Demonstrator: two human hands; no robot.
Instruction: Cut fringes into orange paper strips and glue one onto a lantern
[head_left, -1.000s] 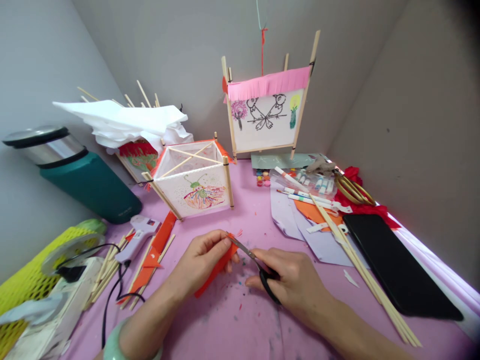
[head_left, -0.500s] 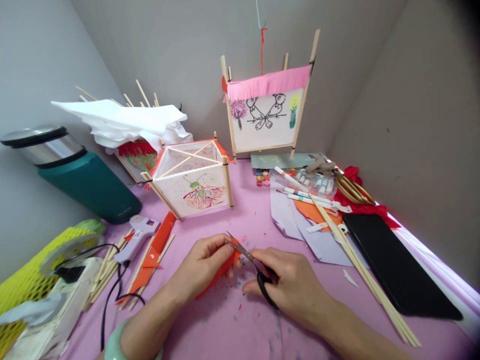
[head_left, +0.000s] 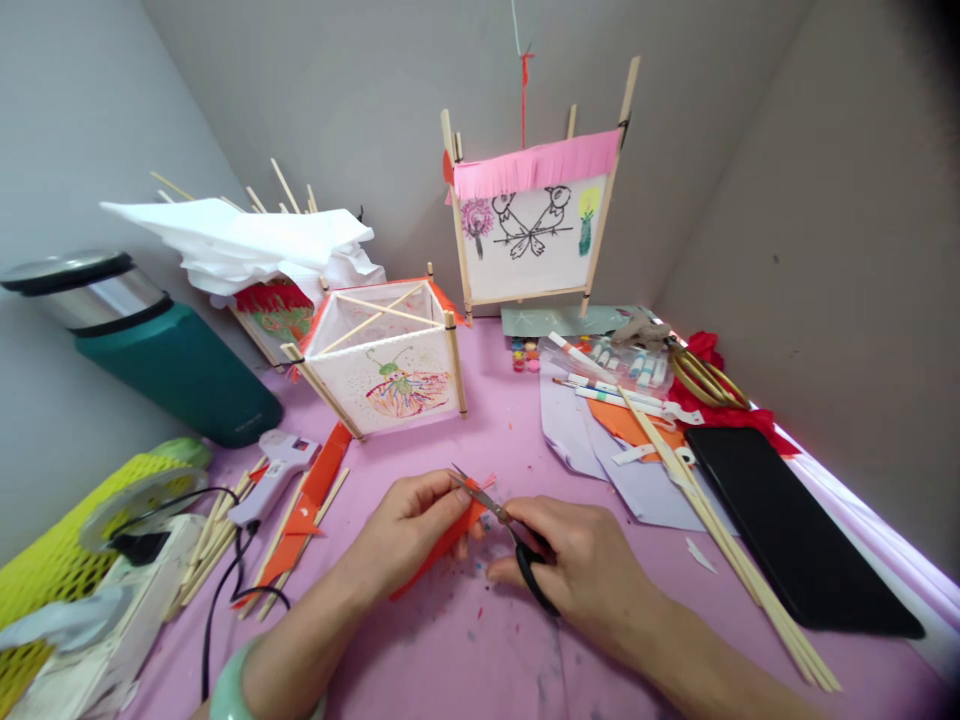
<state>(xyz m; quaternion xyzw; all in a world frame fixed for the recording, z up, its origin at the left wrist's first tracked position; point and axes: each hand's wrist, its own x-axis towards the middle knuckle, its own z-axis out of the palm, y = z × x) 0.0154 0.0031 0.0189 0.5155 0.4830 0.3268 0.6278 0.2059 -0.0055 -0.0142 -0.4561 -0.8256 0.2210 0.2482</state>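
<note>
My left hand (head_left: 416,525) pinches a strip of orange paper (head_left: 442,553), which trails down below the fingers and has a finely cut fringe at its far end. My right hand (head_left: 574,545) grips black-handled scissors (head_left: 487,503), the blades lying at the paper's fringed end close to my left fingertips. Behind my hands stands a paper lantern (head_left: 409,385) on a stick frame, with a coloured insect drawing and orange trim. A second lantern (head_left: 536,235), with bird drawings and a pink fringe, hangs from a red string.
To the left are a teal bottle (head_left: 184,365), a glue gun (head_left: 276,475) with a black cord, orange scraps (head_left: 300,530) and wooden sticks (head_left: 210,545). Rightward lie a black phone (head_left: 795,535), long sticks (head_left: 735,545), markers (head_left: 626,403), gold-handled scissors (head_left: 705,375) and pale paper (head_left: 645,490).
The hands, orange strip and scissors stay in almost the same place. The scissor handles have shifted very slightly; nothing else visibly differs.
</note>
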